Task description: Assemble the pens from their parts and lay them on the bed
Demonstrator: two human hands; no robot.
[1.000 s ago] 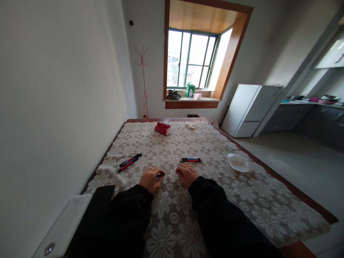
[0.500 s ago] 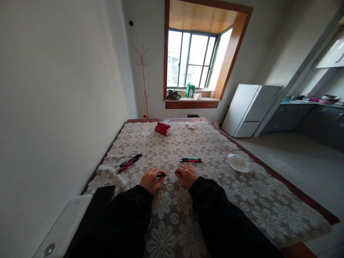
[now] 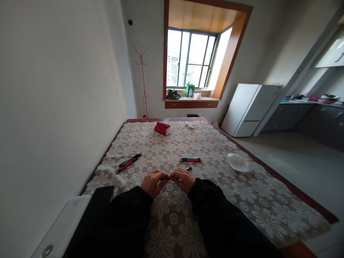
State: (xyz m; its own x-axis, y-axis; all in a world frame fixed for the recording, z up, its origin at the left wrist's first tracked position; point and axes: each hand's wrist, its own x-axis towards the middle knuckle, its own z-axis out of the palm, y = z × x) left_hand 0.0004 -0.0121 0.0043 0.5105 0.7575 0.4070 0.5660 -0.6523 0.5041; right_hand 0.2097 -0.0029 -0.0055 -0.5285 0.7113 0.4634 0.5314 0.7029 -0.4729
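Above the patterned tablecloth, my left hand pinches a small black pen part between thumb and fingers. My right hand is closed, its fingertips meeting those of the left at that black part. From behind the right hand's fingers sticks out the end of a teal and black pen piece; the rest of it is hidden by the hand. Just beyond lie pens in black, blue and red, side by side. More pens lie diagonally to the left.
A red tissue pack and a crumpled white tissue lie toward the far edge. White paper is at the right on the tablecloth. A white box-shaped device and a dark slab stand near left, beside the wall.
My hands have come together, closing the gap where a thin rod showed between them. A teal and black pen end now shows behind my right hand.
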